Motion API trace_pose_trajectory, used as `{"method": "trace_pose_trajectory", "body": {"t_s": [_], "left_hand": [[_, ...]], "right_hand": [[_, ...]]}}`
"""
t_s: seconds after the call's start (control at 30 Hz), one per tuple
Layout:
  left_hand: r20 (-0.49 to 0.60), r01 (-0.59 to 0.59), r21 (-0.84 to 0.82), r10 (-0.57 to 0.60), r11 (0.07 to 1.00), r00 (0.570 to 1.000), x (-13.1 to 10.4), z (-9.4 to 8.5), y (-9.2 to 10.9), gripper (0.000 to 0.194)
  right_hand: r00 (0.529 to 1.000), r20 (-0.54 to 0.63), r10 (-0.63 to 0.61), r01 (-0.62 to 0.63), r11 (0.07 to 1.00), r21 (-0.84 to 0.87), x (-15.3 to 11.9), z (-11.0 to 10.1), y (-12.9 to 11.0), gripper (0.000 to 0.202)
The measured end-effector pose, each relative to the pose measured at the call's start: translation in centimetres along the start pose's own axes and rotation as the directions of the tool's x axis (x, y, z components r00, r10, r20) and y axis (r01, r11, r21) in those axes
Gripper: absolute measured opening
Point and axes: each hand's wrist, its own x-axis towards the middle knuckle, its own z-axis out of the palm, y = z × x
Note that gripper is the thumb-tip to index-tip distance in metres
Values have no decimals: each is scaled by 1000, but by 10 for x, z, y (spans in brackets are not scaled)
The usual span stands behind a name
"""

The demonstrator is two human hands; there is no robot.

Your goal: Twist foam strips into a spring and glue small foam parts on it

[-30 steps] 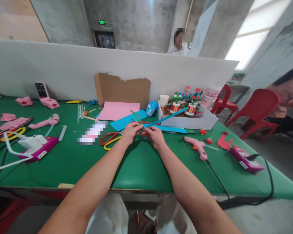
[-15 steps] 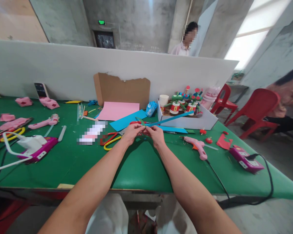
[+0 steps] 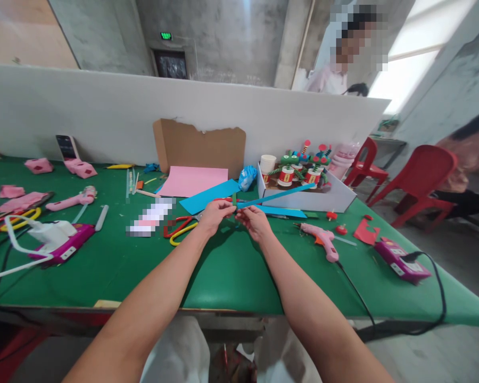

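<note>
Fingertips of my left hand pinch a short green paper strip, which stands upright above them. Close beside it, my right hand is closed at the near end of a long blue paper strip. That strip slants up to the right, its far end over a white box. The two strips meet at my fingertips, where the fingers hide how they join. Scissors with red and yellow handles lie by my left hand. Blue paper sheets lie behind my hands.
A pink glue gun and a purple power strip sit on the right. The white box holds small cup figures. Pink paper lies before a cardboard piece. Another purple power strip stands left.
The green strip has turned from slanting to upright. The blue strip's far end has dipped slightly, and my right fingers have shifted a little. A person behind the board has moved right.
</note>
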Motion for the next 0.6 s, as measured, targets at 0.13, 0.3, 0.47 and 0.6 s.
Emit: {"method": "trace_pose_trajectory", "body": {"t_s": [0.13,0.3,0.47,0.6], "left_hand": [[9,-13,50,13,999,1000,-2,2,2,32],[-10,-33,100,34,994,999,-1,0,1,32],[-40,-44,139,50,989,998,1,-2,-3,34],[-78,-62,116,72,991,994,1,-1,-6,35]], "right_hand": [[999,27,37,-38,999,17,-1,1,-1,23],[998,61,14,-14,1000,-12,-4,2,-3,30],[998,68,-11,13,999,-37,-5,0,-2,36],[998,49,-43,46,997,-62,-5,0,-2,36]]}}
